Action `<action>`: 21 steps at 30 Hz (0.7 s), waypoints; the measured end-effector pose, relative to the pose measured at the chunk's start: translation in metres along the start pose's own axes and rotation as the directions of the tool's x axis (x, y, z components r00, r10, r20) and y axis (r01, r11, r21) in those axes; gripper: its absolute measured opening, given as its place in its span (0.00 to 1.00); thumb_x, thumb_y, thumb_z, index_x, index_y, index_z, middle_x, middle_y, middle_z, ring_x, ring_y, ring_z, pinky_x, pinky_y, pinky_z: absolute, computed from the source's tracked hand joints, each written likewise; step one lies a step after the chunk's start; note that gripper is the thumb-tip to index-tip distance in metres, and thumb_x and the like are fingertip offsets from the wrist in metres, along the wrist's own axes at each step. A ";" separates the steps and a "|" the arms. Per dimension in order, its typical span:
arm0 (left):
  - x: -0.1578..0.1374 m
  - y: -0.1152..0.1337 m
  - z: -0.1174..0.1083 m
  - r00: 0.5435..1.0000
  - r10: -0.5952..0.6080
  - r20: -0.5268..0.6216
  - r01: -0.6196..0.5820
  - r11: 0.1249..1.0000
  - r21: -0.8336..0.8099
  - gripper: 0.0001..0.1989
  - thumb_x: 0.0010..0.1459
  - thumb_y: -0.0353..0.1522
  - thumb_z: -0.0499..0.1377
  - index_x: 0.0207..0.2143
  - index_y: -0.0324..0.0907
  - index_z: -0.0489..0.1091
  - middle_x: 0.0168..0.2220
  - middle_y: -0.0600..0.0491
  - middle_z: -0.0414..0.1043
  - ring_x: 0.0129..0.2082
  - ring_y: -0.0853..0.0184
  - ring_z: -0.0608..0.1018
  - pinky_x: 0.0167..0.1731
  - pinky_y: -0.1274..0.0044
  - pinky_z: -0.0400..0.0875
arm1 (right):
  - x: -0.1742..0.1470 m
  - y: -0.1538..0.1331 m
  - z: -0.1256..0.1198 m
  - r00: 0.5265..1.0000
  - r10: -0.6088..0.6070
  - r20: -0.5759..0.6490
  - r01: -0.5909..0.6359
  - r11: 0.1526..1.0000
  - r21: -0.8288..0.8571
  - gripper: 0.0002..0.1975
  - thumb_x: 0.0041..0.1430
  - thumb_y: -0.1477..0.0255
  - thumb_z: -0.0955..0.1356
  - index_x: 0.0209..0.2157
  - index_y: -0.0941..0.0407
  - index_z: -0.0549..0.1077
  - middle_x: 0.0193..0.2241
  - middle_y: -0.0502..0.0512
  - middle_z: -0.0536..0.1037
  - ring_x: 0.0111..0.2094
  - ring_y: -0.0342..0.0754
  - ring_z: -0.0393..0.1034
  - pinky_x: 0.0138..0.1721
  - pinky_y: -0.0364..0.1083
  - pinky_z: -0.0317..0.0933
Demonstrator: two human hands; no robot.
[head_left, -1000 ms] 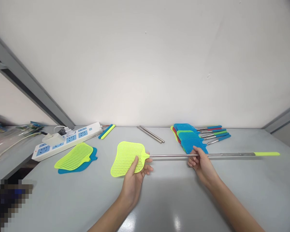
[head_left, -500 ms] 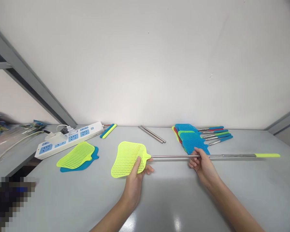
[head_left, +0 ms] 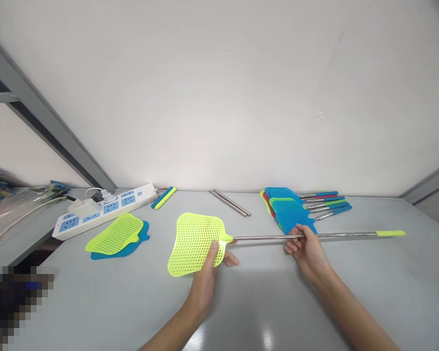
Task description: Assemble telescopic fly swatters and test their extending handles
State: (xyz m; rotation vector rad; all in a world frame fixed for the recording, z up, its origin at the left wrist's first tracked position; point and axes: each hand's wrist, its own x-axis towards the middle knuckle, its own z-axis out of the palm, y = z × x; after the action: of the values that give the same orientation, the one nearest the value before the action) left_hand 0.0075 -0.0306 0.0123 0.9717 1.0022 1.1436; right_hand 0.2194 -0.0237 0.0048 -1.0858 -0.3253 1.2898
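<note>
A yellow-green fly swatter (head_left: 196, 243) with a long extended metal rod stretches sideways above the grey table. My left hand (head_left: 208, 268) grips the lower right part of its perforated head, thumb on top and fingers beneath. Around the middle of the rod, my right hand (head_left: 305, 248) is closed in a pinch. The rod ends at the far right in a yellow-green handle (head_left: 390, 233). Just behind my right hand lies a pile of fly swatters (head_left: 294, 214) with blue, green, red and yellow heads and short rods.
A yellow-green swatter head (head_left: 117, 235) overlaps a blue swatter head (head_left: 131, 248) at left. Behind them sits a white power strip (head_left: 106, 209) with plugs and cables. Two loose handles (head_left: 164, 198) and two metal tubes (head_left: 230, 203) lie near the wall. Plastic bags (head_left: 14, 204) are far left.
The held swatter has turned slightly: its handle end sits farther left and a little higher, appearing shorter. Its head has tilted, the lower edge dropping. Both hands keep their grip.
</note>
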 end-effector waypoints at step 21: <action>-0.004 -0.004 -0.001 1.000 0.005 0.011 -0.006 0.997 0.080 0.19 0.54 0.42 0.46 0.26 0.42 0.71 0.25 0.50 0.68 0.29 0.63 0.68 0.37 0.74 0.59 | 0.000 -0.001 -0.001 0.999 0.007 -0.044 -0.006 1.000 0.027 0.14 0.47 0.66 0.62 0.14 0.57 0.58 0.10 0.43 0.50 0.13 0.38 0.47 0.16 0.40 0.48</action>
State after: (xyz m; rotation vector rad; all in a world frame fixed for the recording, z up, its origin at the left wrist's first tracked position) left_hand 0.0069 -0.0351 0.0084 1.0446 1.0438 1.1085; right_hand 0.2211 -0.0238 0.0047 -1.0921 -0.2708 1.2708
